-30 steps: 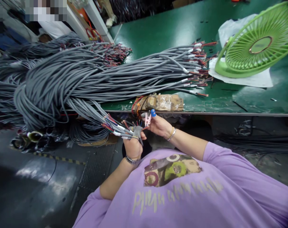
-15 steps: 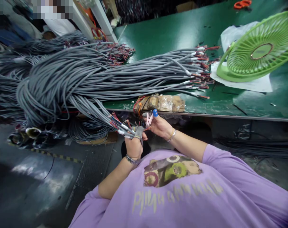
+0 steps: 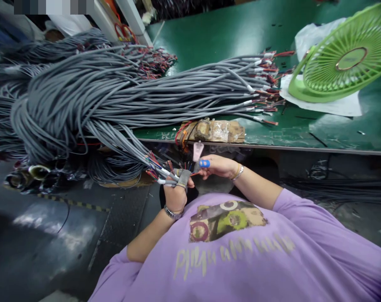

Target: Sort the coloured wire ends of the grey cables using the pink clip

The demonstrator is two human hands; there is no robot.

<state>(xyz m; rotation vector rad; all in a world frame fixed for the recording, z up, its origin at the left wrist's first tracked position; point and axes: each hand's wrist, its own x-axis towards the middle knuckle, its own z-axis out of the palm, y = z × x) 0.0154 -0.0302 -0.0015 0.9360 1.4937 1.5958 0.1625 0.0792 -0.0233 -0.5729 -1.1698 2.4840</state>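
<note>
My left hand (image 3: 175, 197) is closed around the ends of several grey cables (image 3: 159, 168), just below the bench edge. Grey wrapping (image 3: 183, 178) covers some of its fingers, and thin coloured wires fan out above them. My right hand (image 3: 220, 166) is closed beside it, fingertips pinched close to a reddish wire end (image 3: 195, 173). A blue finger cover (image 3: 204, 163) sits on one of its fingers. From this hand a small pink clip-like tool (image 3: 197, 150) sticks up; its lower part is hidden by the fingers.
A thick pile of grey cables (image 3: 140, 94) lies across the green bench (image 3: 215, 35), stripped ends to the right. A worn wooden block (image 3: 220, 131) sits at the front edge. A green fan (image 3: 344, 58) stands right. Black coils (image 3: 115, 170) are below the bench.
My right hand has turned and shifted slightly right and down, its fingers now drawn together. The pink tool now stands more upright. My left hand keeps its hold on the cables.
</note>
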